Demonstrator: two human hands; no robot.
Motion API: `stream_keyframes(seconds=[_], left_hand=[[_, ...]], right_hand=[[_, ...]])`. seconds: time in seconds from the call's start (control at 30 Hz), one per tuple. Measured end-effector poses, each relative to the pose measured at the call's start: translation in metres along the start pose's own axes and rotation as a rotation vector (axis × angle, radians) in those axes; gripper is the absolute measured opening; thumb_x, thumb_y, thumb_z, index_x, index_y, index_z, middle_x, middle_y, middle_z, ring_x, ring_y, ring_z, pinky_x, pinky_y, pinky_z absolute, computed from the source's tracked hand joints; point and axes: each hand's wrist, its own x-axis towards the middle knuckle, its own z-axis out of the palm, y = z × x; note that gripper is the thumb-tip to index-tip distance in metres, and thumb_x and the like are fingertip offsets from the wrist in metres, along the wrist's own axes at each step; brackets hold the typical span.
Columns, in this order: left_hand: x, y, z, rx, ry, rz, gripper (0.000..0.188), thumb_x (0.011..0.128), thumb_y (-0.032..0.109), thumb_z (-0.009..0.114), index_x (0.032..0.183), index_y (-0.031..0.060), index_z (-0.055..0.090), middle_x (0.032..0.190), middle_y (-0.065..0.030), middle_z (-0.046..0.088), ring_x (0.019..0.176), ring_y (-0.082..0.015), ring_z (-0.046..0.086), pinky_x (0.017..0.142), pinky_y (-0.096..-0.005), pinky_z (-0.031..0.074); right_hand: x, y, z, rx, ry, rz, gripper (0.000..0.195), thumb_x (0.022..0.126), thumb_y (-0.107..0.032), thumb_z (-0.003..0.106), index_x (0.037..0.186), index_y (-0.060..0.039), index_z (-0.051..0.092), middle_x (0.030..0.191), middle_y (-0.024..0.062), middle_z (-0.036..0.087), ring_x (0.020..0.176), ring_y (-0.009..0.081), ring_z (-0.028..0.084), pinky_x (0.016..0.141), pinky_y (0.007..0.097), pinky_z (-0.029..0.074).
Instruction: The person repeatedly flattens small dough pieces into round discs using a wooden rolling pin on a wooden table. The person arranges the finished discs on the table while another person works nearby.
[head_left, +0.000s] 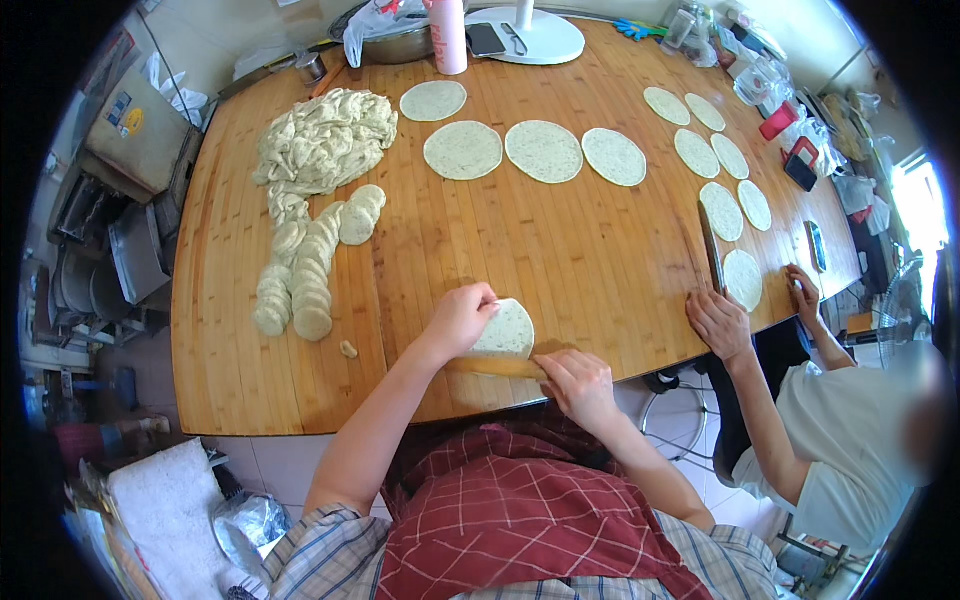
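Observation:
A small speckled dough disc lies flat on the wooden table in front of me. My left hand pinches its upper left edge between thumb and fingers. Across the disc's near edge lies a wooden rolling pin, and my right hand grips its right end. The pin's left end reaches under my left forearm. Past my hands, several larger rolled rounds, such as one dough round, lie flat. Left of them sits a heap of raw dough, with overlapping rows of thick dough discs below it.
At right, a co-worker's hand holds a dark rolling pin beside a dough round. More rounds lie beyond it. A pink bottle, a metal bowl and a white stand base occupy the far edge. A dough scrap lies left.

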Motion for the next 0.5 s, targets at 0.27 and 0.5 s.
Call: stream_keyframes(seconds=[0.27,0.5], left_hand=[[-0.05,0.006,-0.032,-0.321,0.113,-0.102,0.021,0.091,0.016,0.069,0.102,-0.0007,0.064,0.085,-0.0066,0.066,0.079,-0.0171,0.063,0.069,-0.0298,0.049],[-0.086,-0.032,0.005,0.409,0.409,0.059,0.051,0.089,0.023,0.068,0.131,-0.0016,0.052,0.131,-0.019,0.057,0.126,-0.0355,0.051,0.102,-0.0506,0.038]], right_hand=[[-0.021,-0.011,0.012,0.08,-0.007,-0.216,0.029,0.076,-0.007,0.069,0.104,-0.0033,0.068,0.088,0.0071,0.068,0.078,0.0225,0.066,0.065,0.0354,0.053],[-0.014,0.001,-0.002,-0.007,0.013,-0.138,0.033,0.075,-0.01,0.072,0.107,-0.0032,0.069,0.086,0.0058,0.067,0.078,0.0234,0.066,0.066,0.0358,0.052]])
